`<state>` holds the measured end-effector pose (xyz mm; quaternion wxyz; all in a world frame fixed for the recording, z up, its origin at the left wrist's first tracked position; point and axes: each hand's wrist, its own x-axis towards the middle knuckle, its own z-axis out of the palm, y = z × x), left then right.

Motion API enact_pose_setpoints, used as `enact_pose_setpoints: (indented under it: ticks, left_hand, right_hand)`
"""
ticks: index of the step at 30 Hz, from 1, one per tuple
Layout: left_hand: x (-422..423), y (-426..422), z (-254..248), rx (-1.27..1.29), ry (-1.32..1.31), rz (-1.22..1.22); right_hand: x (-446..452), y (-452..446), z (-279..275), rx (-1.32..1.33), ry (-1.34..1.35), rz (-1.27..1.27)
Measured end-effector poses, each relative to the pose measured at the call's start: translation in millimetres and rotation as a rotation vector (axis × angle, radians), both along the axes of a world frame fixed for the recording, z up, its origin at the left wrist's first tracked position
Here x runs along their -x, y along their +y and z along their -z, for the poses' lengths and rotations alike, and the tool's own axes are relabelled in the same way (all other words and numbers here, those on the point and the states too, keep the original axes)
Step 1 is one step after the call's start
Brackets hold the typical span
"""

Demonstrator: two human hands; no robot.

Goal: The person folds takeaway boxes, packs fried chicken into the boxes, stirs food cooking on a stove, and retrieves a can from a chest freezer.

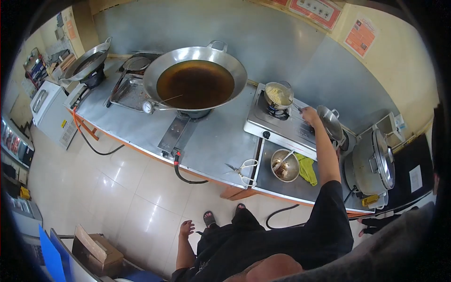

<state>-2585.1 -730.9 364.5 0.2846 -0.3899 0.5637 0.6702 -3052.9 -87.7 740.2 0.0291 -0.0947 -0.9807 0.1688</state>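
Observation:
My right hand (310, 116) is closed around the handle of a strainer (285, 104), which rests over a small pot on the gas stove (253, 117). Pale yellow food (277, 95) lies in the strainer. Low over the floor, my left hand (187, 228) hangs with its fingers apart and holds nothing. In front of the stove sits a metal bowl (292, 165) with brown and white residue and a utensil in it. A green cloth (307, 170) lies beside the bowl, and white-handled scissors (247, 171) lie to its left.
A large wok (240, 75) of dark oil, with a thermometer (147, 107) at its rim, stands at centre left. Further left are a metal tray (128, 95) and another wok (84, 70). A big lidded pot (369, 162) stands right. Another person's feet (361, 226) show at lower right.

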Motion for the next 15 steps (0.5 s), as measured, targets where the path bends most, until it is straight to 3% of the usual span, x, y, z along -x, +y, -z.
enact_pose_setpoints:
  ticks: [2, 8, 11, 15]
  left_hand:
    - [1, -2, -1, 0.009, 0.006, 0.003]
    - [1, -4, -5, 0.026, -0.018, 0.016]
    - [-6, -6, -5, 0.012, -0.011, 0.016]
    - [-12, -5, -3, -0.004, -0.010, 0.014]
  right_hand:
    - [-25, -26, -31, 0.597, -0.187, 0.209]
    - [-47, -31, -30, 0.940, -0.116, 0.323]
    - [-53, -34, -31, 0.781, -0.012, 0.266]
    - [-42, -23, -17, 0.242, 0.179, 0.125]
